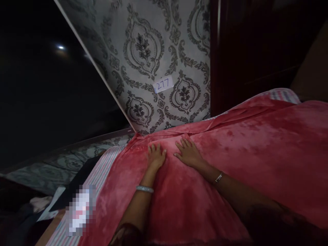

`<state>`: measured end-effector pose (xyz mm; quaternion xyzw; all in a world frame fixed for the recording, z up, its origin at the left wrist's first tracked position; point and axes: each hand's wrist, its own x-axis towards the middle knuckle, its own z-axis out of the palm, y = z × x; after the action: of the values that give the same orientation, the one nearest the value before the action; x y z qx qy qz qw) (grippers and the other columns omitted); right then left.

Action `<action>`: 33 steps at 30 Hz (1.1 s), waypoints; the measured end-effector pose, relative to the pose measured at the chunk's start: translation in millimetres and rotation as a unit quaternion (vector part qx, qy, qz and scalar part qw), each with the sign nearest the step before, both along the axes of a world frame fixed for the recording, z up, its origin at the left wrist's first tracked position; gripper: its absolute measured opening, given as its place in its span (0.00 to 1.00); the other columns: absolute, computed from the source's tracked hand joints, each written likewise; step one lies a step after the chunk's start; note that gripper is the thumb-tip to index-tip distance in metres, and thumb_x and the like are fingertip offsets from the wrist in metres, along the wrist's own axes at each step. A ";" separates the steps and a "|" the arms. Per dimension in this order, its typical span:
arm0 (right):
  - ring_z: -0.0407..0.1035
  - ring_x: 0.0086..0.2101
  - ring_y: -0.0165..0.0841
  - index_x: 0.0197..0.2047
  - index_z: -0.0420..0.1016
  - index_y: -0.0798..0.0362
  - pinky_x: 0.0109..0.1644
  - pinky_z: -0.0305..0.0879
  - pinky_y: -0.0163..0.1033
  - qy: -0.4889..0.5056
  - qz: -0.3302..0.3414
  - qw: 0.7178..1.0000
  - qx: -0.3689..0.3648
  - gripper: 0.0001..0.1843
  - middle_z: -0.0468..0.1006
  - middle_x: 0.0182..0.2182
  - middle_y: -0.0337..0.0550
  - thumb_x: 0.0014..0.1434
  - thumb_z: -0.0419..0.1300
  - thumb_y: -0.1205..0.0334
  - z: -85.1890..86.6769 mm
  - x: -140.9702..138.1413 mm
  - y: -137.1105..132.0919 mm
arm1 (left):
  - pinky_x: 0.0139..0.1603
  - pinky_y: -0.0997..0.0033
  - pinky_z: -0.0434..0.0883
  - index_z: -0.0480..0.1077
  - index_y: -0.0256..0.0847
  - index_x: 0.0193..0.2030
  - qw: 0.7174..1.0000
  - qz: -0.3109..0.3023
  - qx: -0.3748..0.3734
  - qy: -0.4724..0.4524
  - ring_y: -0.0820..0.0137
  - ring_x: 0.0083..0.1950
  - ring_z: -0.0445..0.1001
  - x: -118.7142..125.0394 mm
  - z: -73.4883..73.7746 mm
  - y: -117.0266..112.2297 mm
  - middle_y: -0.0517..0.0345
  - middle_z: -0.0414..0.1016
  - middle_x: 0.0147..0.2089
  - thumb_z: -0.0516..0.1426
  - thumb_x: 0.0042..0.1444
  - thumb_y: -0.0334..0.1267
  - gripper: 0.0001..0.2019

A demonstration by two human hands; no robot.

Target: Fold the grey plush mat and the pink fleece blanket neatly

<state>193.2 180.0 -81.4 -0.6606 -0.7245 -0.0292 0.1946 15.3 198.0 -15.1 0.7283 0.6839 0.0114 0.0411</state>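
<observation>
A red plush blanket point(179, 191) covers most of a bed, lying over a striped sheet point(109, 162) that shows along the left side. My left hand point(155, 157) rests palm down on the blanket near its far edge, fingers spread. To its right my right hand point(189, 152) also lies flat on the blanket, fingers apart. Nothing is held in either hand. A pale bangle circles my left wrist, and a thin silvery one my right. Close to the wall the blanket's edge is rumpled into folds.
Behind the bed stands a patterned wallpapered wall point(143, 44) with a paper label point(163, 84) reading 277. A large dark glossy panel point(51, 95) fills the left. Dark reddish wood point(238, 58) stands at right. A pixelated patch point(80, 210) hides something on the bed's left edge.
</observation>
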 end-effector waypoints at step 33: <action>0.43 0.71 0.54 0.75 0.54 0.53 0.72 0.37 0.59 0.029 0.056 0.994 -0.084 0.41 0.51 0.73 0.56 0.67 0.46 0.37 17.6 13.4 -68.5 | 0.74 0.38 0.45 0.47 0.43 0.76 0.997 -0.081 0.016 0.012 0.51 0.79 0.38 1.0 6.4 -63.5 0.46 0.42 0.79 0.41 0.66 0.58 0.36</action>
<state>206.6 111.5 -63.8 -0.6335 -0.7543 0.0620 0.1609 16.3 134.4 -8.7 0.7817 0.6232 0.0101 0.0224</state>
